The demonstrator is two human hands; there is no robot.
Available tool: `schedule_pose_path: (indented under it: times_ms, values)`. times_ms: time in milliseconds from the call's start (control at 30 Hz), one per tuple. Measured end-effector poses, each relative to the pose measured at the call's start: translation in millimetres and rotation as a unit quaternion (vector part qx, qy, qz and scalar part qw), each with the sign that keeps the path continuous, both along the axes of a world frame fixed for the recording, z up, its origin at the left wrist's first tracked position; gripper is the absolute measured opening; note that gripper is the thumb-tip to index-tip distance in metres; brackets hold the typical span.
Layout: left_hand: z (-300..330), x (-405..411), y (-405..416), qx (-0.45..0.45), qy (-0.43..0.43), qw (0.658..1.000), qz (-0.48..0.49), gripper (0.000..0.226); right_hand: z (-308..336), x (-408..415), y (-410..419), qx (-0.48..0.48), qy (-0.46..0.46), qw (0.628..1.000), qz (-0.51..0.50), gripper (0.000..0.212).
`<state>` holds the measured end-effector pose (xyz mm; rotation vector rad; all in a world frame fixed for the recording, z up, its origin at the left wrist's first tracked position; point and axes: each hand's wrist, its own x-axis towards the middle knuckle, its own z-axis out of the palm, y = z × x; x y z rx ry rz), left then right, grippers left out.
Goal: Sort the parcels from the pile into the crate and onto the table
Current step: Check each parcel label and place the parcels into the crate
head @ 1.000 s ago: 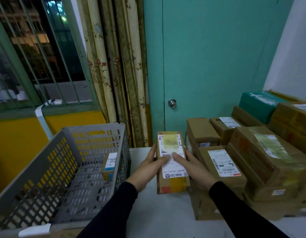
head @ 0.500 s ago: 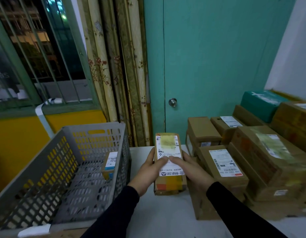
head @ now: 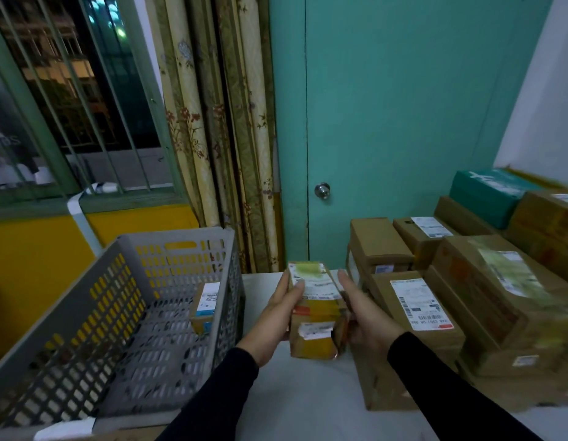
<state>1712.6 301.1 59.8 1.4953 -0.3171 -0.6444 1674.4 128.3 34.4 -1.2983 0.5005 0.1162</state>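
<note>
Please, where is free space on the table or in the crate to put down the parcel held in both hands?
Free: the white table strip between grey crate and parcel pile; also the crate floor, holding one small box. Crowded: the table's right side.

Single head view, forward-down, near table (head: 308,409).

A white table (head: 308,405) carries everything here. On its left part stands a grey perforated plastic crate (head: 69,345). Its right part bears a pile of brown cardboard parcels (head: 467,313), several with white shipping labels, stacked against each other, and a teal box (head: 486,195) lies at the far end.
</note>
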Motion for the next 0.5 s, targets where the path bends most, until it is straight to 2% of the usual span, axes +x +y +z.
schedule_pose_path:
  times_ms: [100,167,267,367,433,500]
  values:
    - [1,5,3,-0.015,0.057,0.998,0.033,0.053,6,-6,0,-0.011,-0.033,0.998,0.047,0.058]
    - [3,5,7,-0.031,0.071,0.996,0.05,0.046,15,-12,2,-0.048,-0.045,0.994,0.091,0.048]
    - [6,3,12,-0.03,0.043,0.998,0.017,0.033,21,-16,1,-0.093,-0.056,0.986,0.127,0.069]
    - [1,4,13,-0.025,0.022,0.999,0.013,0.045,20,-17,0,-0.149,-0.081,0.973,0.155,0.094]
    - [1,4,12,-0.031,0.008,0.999,0.032,0.04,18,-17,-1,-0.165,-0.096,0.971,0.141,0.094]
    - [-1,2,10,-0.037,0.004,0.998,0.049,0.037,17,-18,2,-0.165,-0.111,0.972,0.122,0.082]
